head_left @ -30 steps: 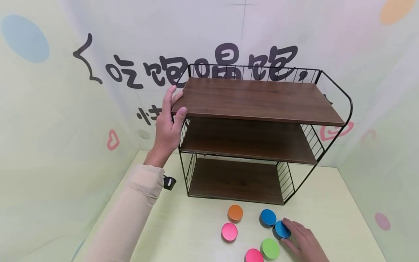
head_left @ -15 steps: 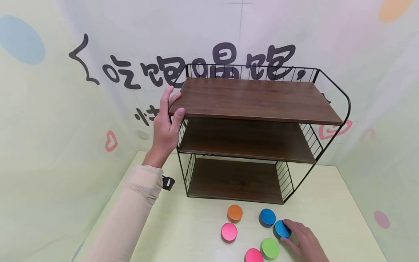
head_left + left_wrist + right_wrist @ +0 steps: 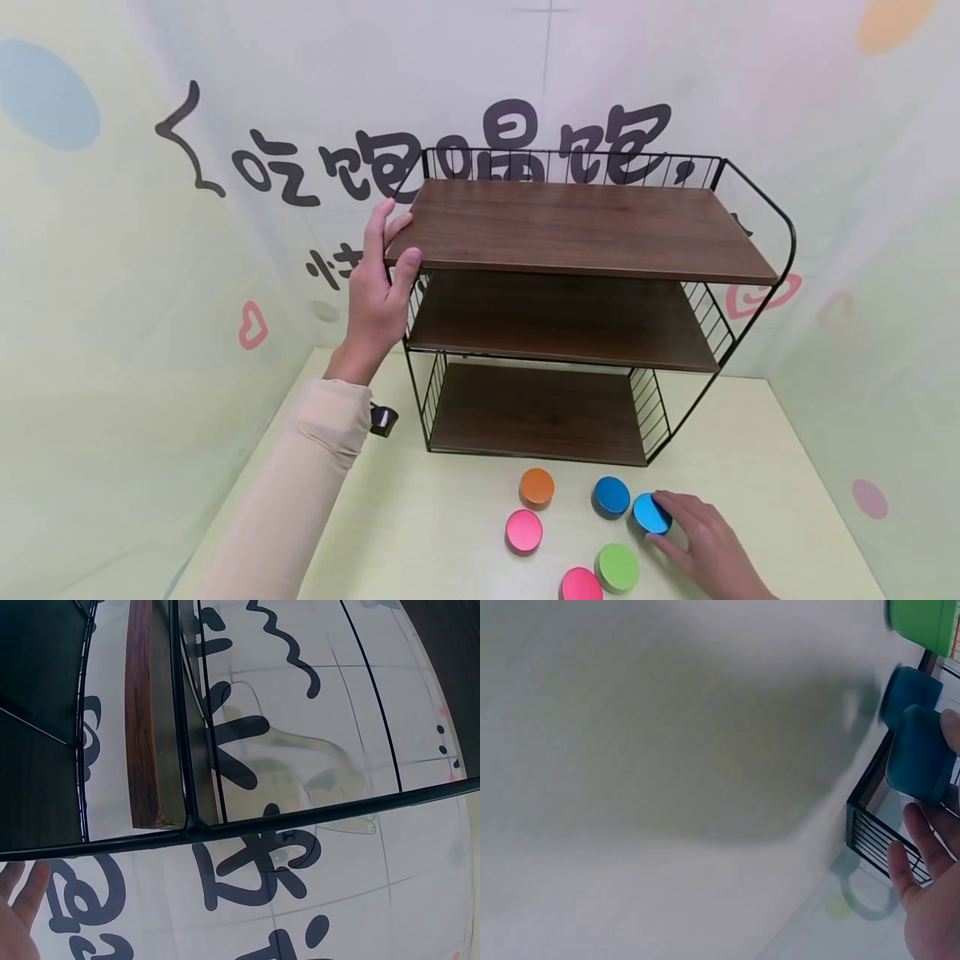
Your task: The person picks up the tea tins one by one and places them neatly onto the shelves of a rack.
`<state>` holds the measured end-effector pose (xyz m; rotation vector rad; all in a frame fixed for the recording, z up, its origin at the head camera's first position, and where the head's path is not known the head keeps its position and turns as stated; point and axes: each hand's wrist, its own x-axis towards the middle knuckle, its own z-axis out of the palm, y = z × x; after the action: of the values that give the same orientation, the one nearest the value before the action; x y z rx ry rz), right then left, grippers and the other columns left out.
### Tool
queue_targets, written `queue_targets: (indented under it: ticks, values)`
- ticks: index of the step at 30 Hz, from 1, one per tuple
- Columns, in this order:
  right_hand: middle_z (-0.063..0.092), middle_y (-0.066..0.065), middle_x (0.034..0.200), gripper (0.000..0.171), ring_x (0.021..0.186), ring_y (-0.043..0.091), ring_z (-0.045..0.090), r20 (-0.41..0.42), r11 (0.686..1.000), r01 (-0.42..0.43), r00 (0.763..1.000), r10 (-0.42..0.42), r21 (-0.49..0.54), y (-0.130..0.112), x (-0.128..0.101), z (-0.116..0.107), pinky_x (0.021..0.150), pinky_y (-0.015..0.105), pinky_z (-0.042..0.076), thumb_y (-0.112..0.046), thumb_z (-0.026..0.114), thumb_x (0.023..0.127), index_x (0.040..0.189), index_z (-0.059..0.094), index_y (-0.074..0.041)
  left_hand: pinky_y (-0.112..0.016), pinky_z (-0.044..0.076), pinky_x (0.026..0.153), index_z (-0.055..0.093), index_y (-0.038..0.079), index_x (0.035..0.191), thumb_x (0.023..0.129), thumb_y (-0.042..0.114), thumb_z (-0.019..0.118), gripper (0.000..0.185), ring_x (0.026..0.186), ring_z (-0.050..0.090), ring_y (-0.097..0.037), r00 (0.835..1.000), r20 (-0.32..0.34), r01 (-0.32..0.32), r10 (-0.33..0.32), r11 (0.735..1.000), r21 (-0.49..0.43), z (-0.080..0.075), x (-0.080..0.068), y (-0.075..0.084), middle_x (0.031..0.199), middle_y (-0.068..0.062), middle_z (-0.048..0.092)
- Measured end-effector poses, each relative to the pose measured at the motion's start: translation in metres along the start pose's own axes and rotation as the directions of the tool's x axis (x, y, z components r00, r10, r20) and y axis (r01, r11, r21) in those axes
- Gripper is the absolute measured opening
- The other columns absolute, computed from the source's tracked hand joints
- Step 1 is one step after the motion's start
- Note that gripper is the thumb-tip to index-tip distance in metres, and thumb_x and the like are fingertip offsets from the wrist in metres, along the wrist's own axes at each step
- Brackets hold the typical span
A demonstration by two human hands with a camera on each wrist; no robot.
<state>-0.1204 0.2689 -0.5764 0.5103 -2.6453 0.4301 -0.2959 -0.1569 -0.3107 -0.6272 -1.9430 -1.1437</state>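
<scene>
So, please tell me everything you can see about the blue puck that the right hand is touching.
The blue puck is a short round disc, light blue on top with darker sides, smooth and matte. It appears tipped up on the pale table, beside a darker blue puck and in front of the shelf rack. The right hand grips its edge with its fingertips.

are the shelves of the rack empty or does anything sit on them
Empty: all three wooden boards of the rack show bare in the head view; the coloured round tins, like the orange tin, sit on the table in front.
</scene>
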Motion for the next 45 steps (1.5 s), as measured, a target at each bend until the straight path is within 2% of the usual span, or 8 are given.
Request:
queue_targets:
  ticks: [6, 15, 18, 21, 27, 31, 35, 45]
  values:
    - [0.071, 0.011, 0.109, 0.063, 0.095, 0.027, 0.067, -0.030, 0.999, 0.033, 0.999, -0.033, 0.000, 0.004, 0.006, -0.009, 0.077, 0.046, 0.055, -0.026, 0.096, 0.059, 0.112, 0.072, -0.001, -0.037, 0.038, 0.090, 0.033, 0.016, 0.153, 0.103, 0.047, 0.047, 0.060, 0.130, 0.051, -0.013, 1.000, -0.005, 0.001, -0.001, 1.000, -0.005, 0.002, 0.000, 0.000, 0.141, -0.001, 0.057]
    - [0.072, 0.008, 0.107, 0.063, 0.092, 0.023, 0.068, -0.051, 0.996, 0.092, 0.994, -0.092, -0.003, 0.001, 0.021, -0.029, 0.074, 0.045, 0.056, -0.032, 0.095, 0.061, 0.112, 0.073, -0.003, -0.043, 0.040, 0.079, 0.032, 0.020, 0.153, 0.103, 0.049, 0.046, 0.060, 0.108, 0.064, -0.026, 1.000, 0.002, 0.013, -0.013, 1.000, 0.024, 0.001, 0.000, -0.001, 0.143, 0.002, 0.056]
    - [0.072, 0.007, 0.105, 0.061, 0.091, 0.022, 0.068, -0.073, 0.992, 0.129, 0.989, -0.128, -0.001, 0.001, 0.025, -0.033, 0.073, 0.044, 0.057, -0.049, 0.085, 0.073, 0.110, 0.073, -0.002, -0.044, 0.040, 0.080, 0.032, 0.021, 0.153, 0.103, 0.050, 0.046, 0.060, 0.112, 0.063, -0.025, 1.000, 0.002, 0.009, -0.009, 1.000, 0.024, 0.001, 0.000, -0.001, 0.143, 0.002, 0.056]
    - [0.072, 0.007, 0.104, 0.068, 0.089, 0.022, 0.068, -0.100, 0.986, 0.166, 0.981, -0.165, 0.002, 0.000, 0.031, -0.040, 0.072, 0.043, 0.057, -0.064, 0.064, 0.085, 0.109, 0.074, -0.001, -0.047, 0.040, 0.081, 0.032, 0.021, 0.153, 0.103, 0.049, 0.046, 0.059, 0.111, 0.064, -0.026, 1.000, 0.003, 0.008, -0.008, 1.000, 0.021, 0.001, 0.000, -0.002, 0.143, 0.001, 0.056]
    - [0.072, 0.006, 0.103, 0.076, 0.087, 0.021, 0.067, -0.139, 0.976, 0.217, 0.966, -0.217, -0.019, -0.003, 0.045, -0.055, 0.069, 0.042, 0.057, -0.069, 0.043, 0.092, 0.108, 0.073, -0.001, -0.042, 0.039, 0.081, 0.033, 0.021, 0.153, 0.103, 0.050, 0.045, 0.060, 0.112, 0.063, -0.026, 1.000, 0.000, 0.005, -0.005, 0.999, 0.033, 0.002, 0.000, -0.002, 0.142, 0.001, 0.056]
    - [0.071, 0.005, 0.105, 0.074, 0.088, 0.020, 0.067, -0.184, 0.965, 0.260, 0.948, -0.259, -0.022, -0.005, 0.055, -0.065, 0.070, 0.039, 0.055, -0.067, 0.043, 0.094, 0.109, 0.073, -0.002, -0.040, 0.039, 0.084, 0.033, 0.020, 0.153, 0.103, 0.050, 0.045, 0.060, 0.121, 0.059, -0.023, 1.000, -0.002, 0.000, 0.000, 0.999, 0.035, 0.003, 0.000, -0.002, 0.142, 0.001, 0.057]
    - [0.071, 0.006, 0.106, 0.070, 0.089, 0.021, 0.067, -0.205, 0.951, 0.308, 0.930, -0.305, -0.017, -0.007, 0.065, -0.071, 0.072, 0.039, 0.054, -0.065, 0.047, 0.095, 0.111, 0.073, -0.003, -0.040, 0.038, 0.084, 0.034, 0.017, 0.152, 0.102, 0.049, 0.047, 0.061, 0.121, 0.059, -0.023, 1.000, -0.009, -0.004, 0.004, 1.000, 0.029, 0.002, 0.000, -0.004, 0.142, 0.001, 0.057]
    - [0.072, 0.009, 0.107, 0.071, 0.089, 0.024, 0.068, -0.187, 0.930, 0.365, 0.912, -0.365, -0.037, -0.016, 0.084, -0.089, 0.068, 0.044, 0.056, -0.066, 0.046, 0.095, 0.111, 0.073, -0.003, -0.044, 0.039, 0.076, 0.034, 0.020, 0.153, 0.103, 0.048, 0.048, 0.059, 0.094, 0.066, -0.029, 1.000, -0.012, -0.004, 0.005, 0.999, 0.035, 0.000, 0.000, -0.003, 0.142, 0.001, 0.057]
